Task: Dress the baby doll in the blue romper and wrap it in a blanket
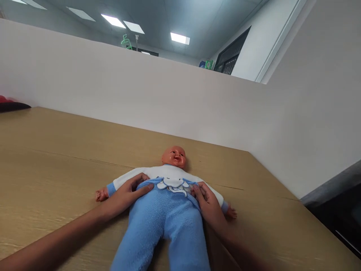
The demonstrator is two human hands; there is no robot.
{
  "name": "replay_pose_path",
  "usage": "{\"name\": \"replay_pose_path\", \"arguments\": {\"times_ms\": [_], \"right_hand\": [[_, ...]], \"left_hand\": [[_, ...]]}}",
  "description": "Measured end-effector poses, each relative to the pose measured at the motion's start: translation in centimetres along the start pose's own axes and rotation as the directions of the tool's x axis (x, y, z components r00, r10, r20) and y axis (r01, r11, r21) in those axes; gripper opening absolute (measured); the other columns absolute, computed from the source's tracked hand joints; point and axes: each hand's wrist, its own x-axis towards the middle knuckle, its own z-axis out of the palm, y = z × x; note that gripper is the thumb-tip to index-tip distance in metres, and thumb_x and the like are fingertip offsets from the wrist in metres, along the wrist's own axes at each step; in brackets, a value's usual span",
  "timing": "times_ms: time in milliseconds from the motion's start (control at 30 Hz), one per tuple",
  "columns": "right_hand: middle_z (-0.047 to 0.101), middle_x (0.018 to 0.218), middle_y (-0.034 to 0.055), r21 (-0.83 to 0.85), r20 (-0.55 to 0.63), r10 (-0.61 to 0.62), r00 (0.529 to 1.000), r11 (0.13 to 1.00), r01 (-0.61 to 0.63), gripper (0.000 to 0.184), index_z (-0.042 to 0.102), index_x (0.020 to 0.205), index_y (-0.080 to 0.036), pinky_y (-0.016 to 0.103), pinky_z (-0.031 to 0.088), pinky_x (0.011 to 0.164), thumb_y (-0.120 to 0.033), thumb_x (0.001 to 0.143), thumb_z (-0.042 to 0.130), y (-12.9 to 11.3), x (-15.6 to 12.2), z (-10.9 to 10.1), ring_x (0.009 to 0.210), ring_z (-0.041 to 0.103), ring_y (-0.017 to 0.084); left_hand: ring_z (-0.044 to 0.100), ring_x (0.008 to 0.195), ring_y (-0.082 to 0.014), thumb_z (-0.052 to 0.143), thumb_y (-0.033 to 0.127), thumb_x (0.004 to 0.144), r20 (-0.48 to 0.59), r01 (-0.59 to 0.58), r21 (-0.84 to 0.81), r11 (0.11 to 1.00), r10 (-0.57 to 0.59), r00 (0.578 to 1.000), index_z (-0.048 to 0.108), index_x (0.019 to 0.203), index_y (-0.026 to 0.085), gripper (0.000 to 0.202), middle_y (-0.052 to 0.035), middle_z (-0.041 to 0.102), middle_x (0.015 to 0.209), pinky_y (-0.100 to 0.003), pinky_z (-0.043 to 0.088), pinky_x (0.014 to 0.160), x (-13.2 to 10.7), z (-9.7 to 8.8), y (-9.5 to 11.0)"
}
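Note:
A baby doll [175, 156] lies on its back on the table, head away from me and arms spread. It wears a white top [153, 172] with blue cuffs and an animal face on the front, and blue fleece pants [158, 214]. At the left side of the waist, my left hand [135, 188] grips the pants' waistband, thumb on the outside. My right hand [207, 199] pinches the waistband on the other side, its fingers bent at the edge. The lower part of the animal design is partly covered by folded cloth between the hands.
The wooden table [64, 169] has seams across its top. A white partition [141, 90] rises along its far edge and a wall [304, 124] borders the right. A dark object [14, 107] sits at the far left, with something red behind it.

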Motion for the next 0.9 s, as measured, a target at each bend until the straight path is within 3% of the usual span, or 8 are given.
{"name": "replay_pose_path", "arguments": {"times_ms": [133,333,433,533,633,733,833,900], "right_hand": [[0.063,0.088,0.0025,-0.020,-0.019,-0.012,1.000,1.000,0.012,0.054,0.064,0.092,-0.023,0.035,0.047,0.082,-0.077,0.093,0.062,0.2,-0.4,-0.3,0.087,0.058,0.025],[0.066,0.098,0.0008,-0.001,0.178,-0.071,0.981,0.997,0.072,0.042,0.070,0.102,-0.022,0.030,0.047,0.088,-0.063,0.091,0.076,-2.7,-1.7,-0.5,0.096,0.060,0.022],[0.063,0.096,-0.0015,0.081,0.129,-0.125,0.984,0.990,0.115,0.040,0.067,0.104,-0.025,0.029,0.048,0.090,-0.061,0.091,0.077,-3.3,-1.5,-0.1,0.095,0.060,0.020],[0.065,0.096,-0.0005,0.105,0.020,-0.132,0.991,0.986,0.129,0.050,0.065,0.103,-0.025,0.032,0.050,0.091,-0.071,0.085,0.076,-2.5,-0.5,0.5,0.098,0.061,0.023],[0.068,0.096,0.0033,0.057,-0.053,-0.100,0.994,0.993,0.103,0.058,0.066,0.096,-0.023,0.037,0.050,0.092,-0.076,0.077,0.078,-1.2,0.3,0.6,0.100,0.063,0.027],[0.071,0.099,0.0064,0.009,-0.089,-0.104,0.991,0.994,0.105,0.054,0.067,0.101,-0.023,0.040,0.051,0.091,-0.071,0.081,0.078,-1.1,0.1,0.1,0.100,0.065,0.029],[0.072,0.115,0.0115,-0.087,-0.167,-0.203,0.965,0.978,0.190,0.050,0.066,0.113,-0.023,0.044,0.052,0.095,-0.067,0.089,0.071,-3.4,-0.1,-0.1,0.110,0.065,0.032],[0.073,0.121,0.0130,-0.172,-0.132,-0.297,0.946,0.946,0.273,0.043,0.066,0.116,-0.024,0.046,0.052,0.098,-0.061,0.095,0.067,-6.3,0.7,0.6,0.114,0.066,0.033]], "left_hand": [[0.057,0.098,-0.0297,0.072,0.062,0.089,0.023,-0.003,-0.009,1.000,0.003,1.000,0.069,0.094,0.025,0.038,-0.0008,0.063,0.094,-0.034,0.043,0.088,-0.1,-0.4,0.0],[0.058,0.108,-0.0290,0.075,0.056,0.093,0.047,-0.038,-0.164,0.986,0.046,0.998,0.071,0.098,0.027,0.030,-0.0018,0.067,0.103,-0.033,0.044,0.098,-1.0,-0.2,0.3],[0.060,0.101,-0.0246,0.078,0.053,0.095,0.051,-0.054,-0.377,0.925,0.078,0.996,0.069,0.102,0.027,0.029,-0.0024,0.068,0.106,-0.032,0.047,0.092,-1.0,0.5,0.3],[0.061,0.092,-0.0212,0.082,0.050,0.093,0.020,0.010,-0.534,0.845,0.002,1.000,0.066,0.106,0.026,0.032,-0.0023,0.068,0.102,-0.029,0.048,0.082,-0.7,1.1,-0.1],[0.059,0.088,-0.0195,0.085,0.052,0.089,-0.069,-0.010,-0.565,0.825,-0.035,0.997,0.064,0.102,0.023,0.038,0.0003,0.063,0.092,-0.028,0.047,0.081,-0.5,1.5,-0.6],[0.054,0.085,-0.0186,0.084,0.052,0.090,-0.147,-0.073,-0.525,0.848,-0.006,0.989,0.064,0.097,0.021,0.037,0.0014,0.060,0.087,-0.028,0.044,0.079,-0.6,1.6,-0.9],[0.051,0.085,-0.0192,0.085,0.053,0.088,-0.194,-0.127,-0.476,0.870,0.037,0.980,0.065,0.097,0.021,0.039,0.0013,0.059,0.088,-0.028,0.042,0.080,-0.7,1.7,-1.0],[0.050,0.085,-0.0198,0.087,0.056,0.085,-0.205,-0.160,-0.442,0.883,0.074,0.976,0.066,0.095,0.021,0.043,0.0014,0.058,0.088,-0.029,0.042,0.080,-0.8,1.8,-0.9]]}}
